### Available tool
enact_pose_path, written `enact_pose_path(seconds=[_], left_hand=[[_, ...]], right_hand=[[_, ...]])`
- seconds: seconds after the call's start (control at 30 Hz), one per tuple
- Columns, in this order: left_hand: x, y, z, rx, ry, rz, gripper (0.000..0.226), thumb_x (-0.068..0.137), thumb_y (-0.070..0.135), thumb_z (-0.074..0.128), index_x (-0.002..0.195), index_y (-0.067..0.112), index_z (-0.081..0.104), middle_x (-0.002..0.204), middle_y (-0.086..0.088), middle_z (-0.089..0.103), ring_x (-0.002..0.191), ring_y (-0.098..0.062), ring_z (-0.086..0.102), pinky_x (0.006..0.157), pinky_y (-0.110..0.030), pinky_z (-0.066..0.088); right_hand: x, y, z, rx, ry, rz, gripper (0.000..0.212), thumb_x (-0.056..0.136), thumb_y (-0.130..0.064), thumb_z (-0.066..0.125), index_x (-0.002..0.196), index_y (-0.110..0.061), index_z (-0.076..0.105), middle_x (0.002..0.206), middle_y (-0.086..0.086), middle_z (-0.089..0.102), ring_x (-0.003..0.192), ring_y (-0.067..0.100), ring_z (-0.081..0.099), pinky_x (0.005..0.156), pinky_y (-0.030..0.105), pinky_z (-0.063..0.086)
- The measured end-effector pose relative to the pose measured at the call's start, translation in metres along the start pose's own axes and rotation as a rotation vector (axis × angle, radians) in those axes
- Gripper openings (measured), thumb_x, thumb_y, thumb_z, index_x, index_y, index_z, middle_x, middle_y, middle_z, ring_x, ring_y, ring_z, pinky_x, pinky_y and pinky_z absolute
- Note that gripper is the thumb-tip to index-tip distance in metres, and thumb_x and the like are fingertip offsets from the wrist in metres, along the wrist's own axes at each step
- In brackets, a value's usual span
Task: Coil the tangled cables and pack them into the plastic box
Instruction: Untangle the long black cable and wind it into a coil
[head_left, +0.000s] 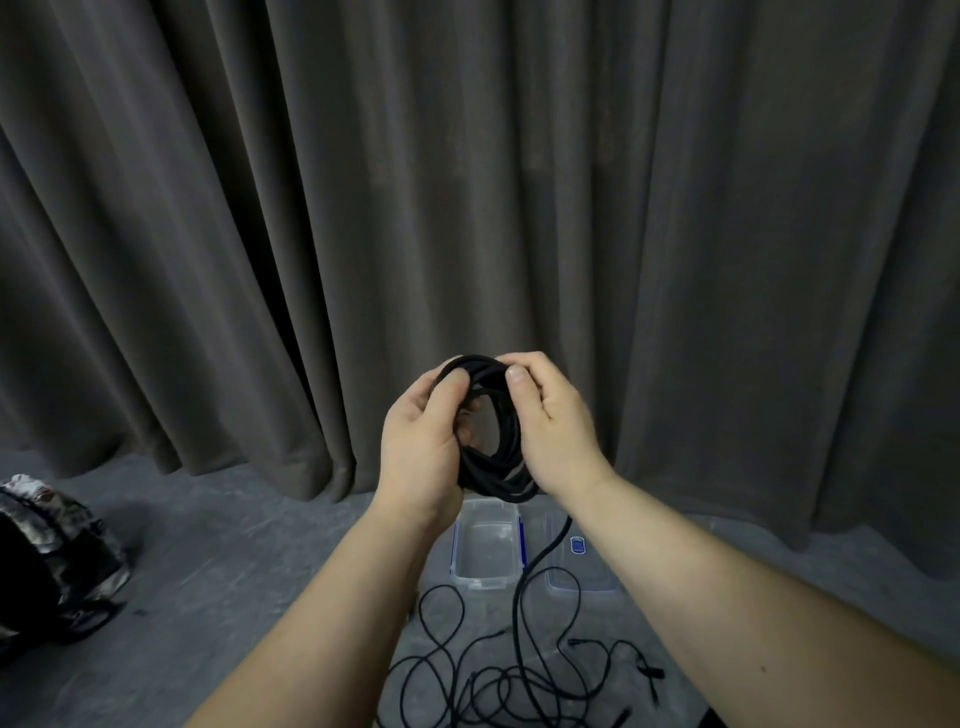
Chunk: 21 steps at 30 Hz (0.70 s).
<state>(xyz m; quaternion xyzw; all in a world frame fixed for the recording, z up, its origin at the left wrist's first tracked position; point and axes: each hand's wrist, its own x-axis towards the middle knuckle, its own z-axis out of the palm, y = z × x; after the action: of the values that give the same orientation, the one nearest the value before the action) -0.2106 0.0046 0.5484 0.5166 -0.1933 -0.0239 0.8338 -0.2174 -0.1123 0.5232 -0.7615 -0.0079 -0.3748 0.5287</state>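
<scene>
Head view: black cable coil (491, 441) held up between both hands, gripped by left hand (423, 441) and right hand (556, 431), fingers curled round its loops. Below, open plastic box (487, 551) on grey floor (234, 561), beside tangled cables (498, 675).

Black cable coil (493, 441) between both hands

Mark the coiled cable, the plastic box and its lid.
coiled cable (496, 470): head view, lower loops between the hands.
plastic box (485, 581): head view, near rim.
lid (597, 574): head view, bare clear panel.
</scene>
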Motion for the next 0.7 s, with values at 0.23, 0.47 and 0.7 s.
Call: enact_pose_path(seconds=[0.23,0.47,0.7], left_hand=[[-0.0014,-0.0018,-0.0021,0.034,-0.229,0.026,0.039,0.076,0.008,0.061,0.114,-0.002,0.055,0.063,0.009,0.06,0.055,-0.003,0.055,0.056,-0.016,0.045],[-0.0007,-0.0019,-0.0049,0.23,-0.23,0.113,0.031,0.081,0.016,0.059,0.111,0.008,0.063,0.068,0.013,0.063,0.063,-0.002,0.057,0.064,-0.019,0.045],[-0.0057,-0.0033,-0.0077,0.346,-0.179,0.121,0.022,0.085,0.035,0.065,0.104,0.025,0.069,0.075,0.01,0.067,0.064,-0.008,0.057,0.067,-0.03,0.05]], right_hand=[[0.0036,-0.0039,-0.0011,0.115,0.0,0.087,0.022,0.102,-0.021,0.042,0.092,-0.025,0.061,0.088,-0.007,0.067,0.085,0.006,0.061,0.077,0.022,0.048],[0.0,-0.0028,0.0039,0.232,-0.021,0.135,0.037,0.093,-0.048,0.038,0.104,-0.025,0.064,0.097,-0.003,0.069,0.091,0.01,0.064,0.084,0.029,0.051],[-0.0035,-0.0023,0.006,0.061,0.141,0.105,0.038,0.097,-0.047,0.044,0.064,-0.028,0.048,0.055,-0.012,0.052,0.06,0.009,0.048,0.063,0.031,0.04]])
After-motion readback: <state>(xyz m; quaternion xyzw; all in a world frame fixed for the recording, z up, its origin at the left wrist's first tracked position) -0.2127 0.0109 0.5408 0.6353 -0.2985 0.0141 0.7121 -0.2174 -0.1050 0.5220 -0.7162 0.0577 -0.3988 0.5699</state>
